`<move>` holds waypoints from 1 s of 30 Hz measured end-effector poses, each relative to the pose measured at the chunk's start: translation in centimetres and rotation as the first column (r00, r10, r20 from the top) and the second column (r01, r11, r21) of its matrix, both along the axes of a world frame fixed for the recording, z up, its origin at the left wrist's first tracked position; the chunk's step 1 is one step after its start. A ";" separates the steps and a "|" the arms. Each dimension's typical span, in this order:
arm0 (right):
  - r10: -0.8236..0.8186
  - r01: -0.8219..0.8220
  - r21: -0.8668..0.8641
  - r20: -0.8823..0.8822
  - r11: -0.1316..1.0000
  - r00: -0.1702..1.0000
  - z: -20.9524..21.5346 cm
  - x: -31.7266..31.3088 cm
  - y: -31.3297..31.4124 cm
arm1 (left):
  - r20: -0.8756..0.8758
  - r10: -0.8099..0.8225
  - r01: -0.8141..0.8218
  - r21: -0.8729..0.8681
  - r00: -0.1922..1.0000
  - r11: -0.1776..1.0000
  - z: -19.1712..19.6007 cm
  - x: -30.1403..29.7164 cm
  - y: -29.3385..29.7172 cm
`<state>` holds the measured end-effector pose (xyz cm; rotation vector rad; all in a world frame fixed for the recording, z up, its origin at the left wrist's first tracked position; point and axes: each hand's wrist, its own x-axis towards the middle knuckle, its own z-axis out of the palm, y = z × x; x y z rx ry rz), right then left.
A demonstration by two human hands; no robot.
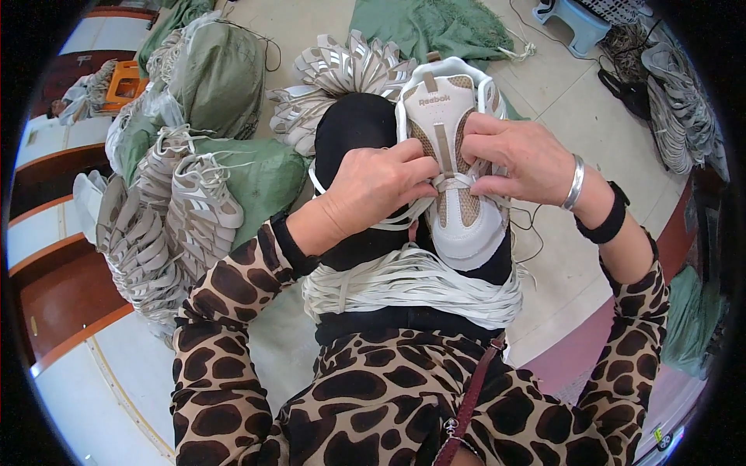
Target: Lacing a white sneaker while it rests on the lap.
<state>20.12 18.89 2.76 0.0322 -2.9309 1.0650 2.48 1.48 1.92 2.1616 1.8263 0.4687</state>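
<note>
A beige and white shoe upper point(465, 233) with tan mesh lies along my right thigh, its toe toward my body and its tongue pointing away. A white shoelace point(449, 183) crosses the lower part of the tongue near the toe. From the left, my left hand point(381, 185) pinches the lace with thumb and forefinger, and a loose length hangs below it. On the opposite side my right hand point(522, 161) is closed, thumb and fingers at the lace by the eyelet edge. Across my lap lies a thick bundle of white shoelaces point(412, 286).
More shoe uppers point(350, 70) fan out beyond my knees, and stacked uppers point(144, 233) stand at left beside a stuffed green sack point(221, 78). Green cloth point(427, 29) lies on the tiled floor ahead. A blue stool point(573, 23) and grey uppers point(676, 101) are at far right.
</note>
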 end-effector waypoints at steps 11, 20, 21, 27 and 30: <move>-0.013 0.014 0.037 -0.041 0.999 0.999 -0.4 -0.2 -0.3 | -0.226 0.104 -0.154 -0.217 0.969 0.964 1.7 0.4 0.8; -0.001 -0.009 0.190 0.053 0.982 0.999 0.7 -0.8 -1.4 | 0.123 0.348 -0.266 -0.431 0.930 0.862 0.0 0.0 2.8; -0.005 -0.010 0.223 0.067 0.975 0.998 0.9 -0.9 -1.6 | 0.153 0.344 -0.240 -0.465 0.926 0.852 0.1 -0.2 2.8; -0.068 -0.019 0.399 0.203 0.917 0.977 2.6 -1.2 -2.4 | 0.169 0.437 -0.341 -0.409 0.883 0.846 0.0 0.9 2.3; -0.029 -0.064 0.333 0.268 0.941 0.963 3.5 -1.1 -1.5 | 0.290 0.518 -0.426 -0.326 0.805 0.844 -0.7 1.1 2.0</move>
